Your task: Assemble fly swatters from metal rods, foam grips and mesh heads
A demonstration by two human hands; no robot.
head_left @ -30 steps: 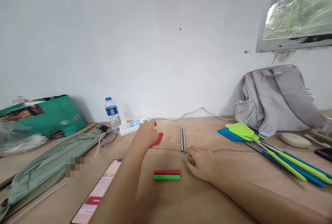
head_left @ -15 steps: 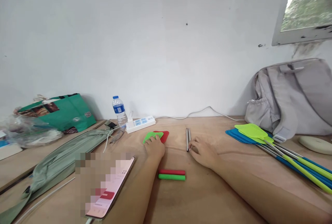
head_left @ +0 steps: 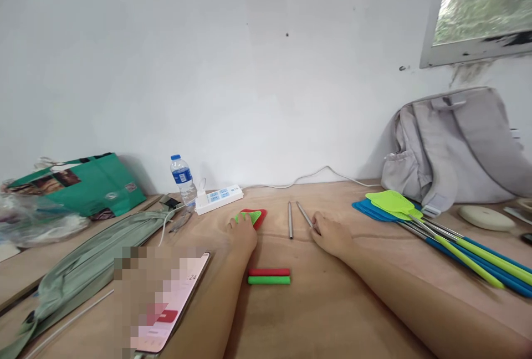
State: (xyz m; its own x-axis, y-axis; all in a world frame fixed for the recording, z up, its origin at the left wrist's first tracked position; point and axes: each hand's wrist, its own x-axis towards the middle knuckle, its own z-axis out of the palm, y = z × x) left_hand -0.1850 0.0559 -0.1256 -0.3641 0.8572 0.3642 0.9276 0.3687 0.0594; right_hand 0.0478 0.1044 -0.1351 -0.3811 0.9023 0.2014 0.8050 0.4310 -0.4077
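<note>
Metal rod (head_left: 305, 215) being gripped by right hand (head_left: 331, 235) | left hand (head_left: 242, 234) pressing flat on green pad (head_left: 247, 216) | second rod (head_left: 290, 220) lying between hands

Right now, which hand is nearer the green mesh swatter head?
Left. The left hand has its fingers on the green mesh swatter head; the right hand is off to its right, fingers on a thin metal rod.

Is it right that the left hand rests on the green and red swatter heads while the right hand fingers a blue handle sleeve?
Not quite. In the head view the right hand fingers a metal rod, not a sleeve; the left hand does rest on the swatter heads.
</note>
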